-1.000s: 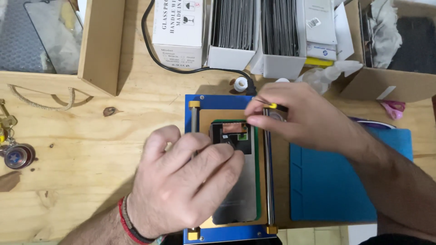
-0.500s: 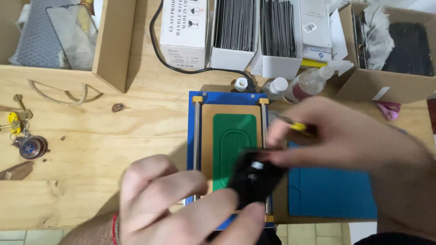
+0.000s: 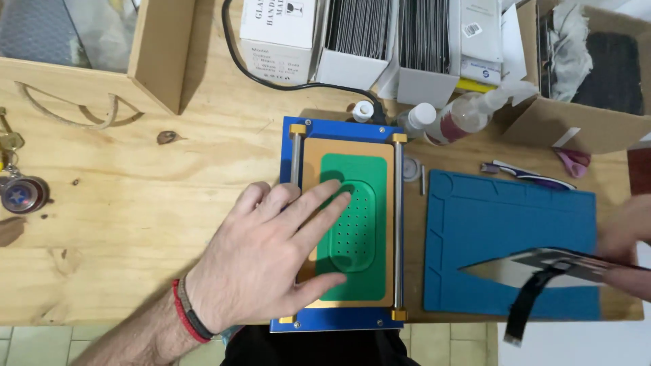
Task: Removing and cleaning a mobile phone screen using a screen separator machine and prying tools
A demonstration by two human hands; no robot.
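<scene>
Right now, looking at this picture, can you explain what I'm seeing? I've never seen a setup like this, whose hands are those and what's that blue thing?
This is one view from a camera worn on a person's head, looking down at a wooden table. Both bare hands are that person's own. The left hand lies flat on a blue machine with a green perforated pad between two metal rails. At the right edge, the right hand, blurred, holds a thin flat panel with a black ribbon cable dangling, above a blue work mat. Behind stand cardboard boxes and small bottles.
</scene>
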